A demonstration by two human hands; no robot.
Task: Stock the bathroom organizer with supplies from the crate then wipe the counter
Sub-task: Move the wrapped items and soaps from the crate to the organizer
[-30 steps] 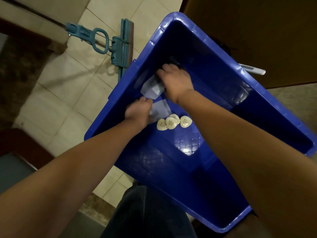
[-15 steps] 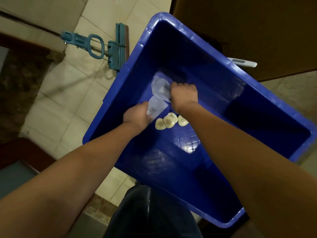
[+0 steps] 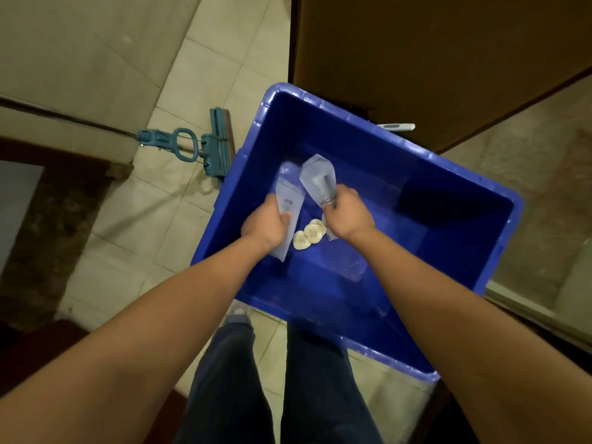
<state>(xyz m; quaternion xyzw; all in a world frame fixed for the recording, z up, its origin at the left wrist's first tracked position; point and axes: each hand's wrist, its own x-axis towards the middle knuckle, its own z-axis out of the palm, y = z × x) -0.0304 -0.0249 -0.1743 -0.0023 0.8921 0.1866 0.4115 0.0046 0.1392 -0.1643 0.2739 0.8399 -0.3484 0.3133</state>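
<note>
Head view: blue crate point(image 3: 416, 174) stands on the tiled floor point(image 3: 198, 75). Both hands are down inside it. Left hand point(image 3: 267, 224) is curled round a flat pale packet point(image 3: 286, 195) whose long axis runs away from the person. Right hand point(image 3: 347, 216) grips a second packet point(image 3: 318, 177) by its near end, far end tilted up-left. Heart-shaped soaps point(image 3: 309, 237) lie on the crate bottom between the two hands, about equally near each. Organizer not in view.

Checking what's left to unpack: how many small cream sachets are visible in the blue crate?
2 sachets: one beside the other on the crate floor, between the left hand and the right hand, which may hide more.
</note>
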